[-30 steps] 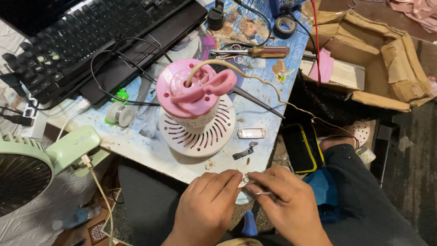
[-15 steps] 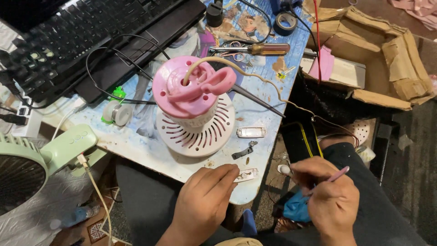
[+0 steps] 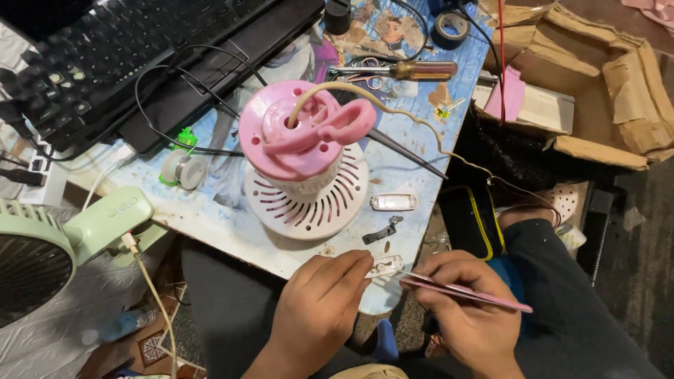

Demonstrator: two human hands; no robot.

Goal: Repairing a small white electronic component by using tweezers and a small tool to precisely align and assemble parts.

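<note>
Single head-worn view: looks steeply down, close over the counter (image 3: pixel 210 217)'s near edge; keyboard (image 3: pixel 119 49) lies far left.

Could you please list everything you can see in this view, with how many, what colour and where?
Pink and white device: one, table centre, tan cord out of its top.
Small clear part: one, table's near edge, pinched in the left fingers.
Pink tweezers: one, right hand, tip at the clear part.
White oblong cover: one, right of the device.
Screwdriver: one, amber handle, far side.
Scissors: one, beside the screwdriver.
Tape roll: one, black, top.
Keyboard: one, black, top left.
Fan: one, pale green, left.
Cardboard box: one, brown, right.
Table: one, pale blue.
Left hand: bottom centre.
Right hand: bottom right.
</note>
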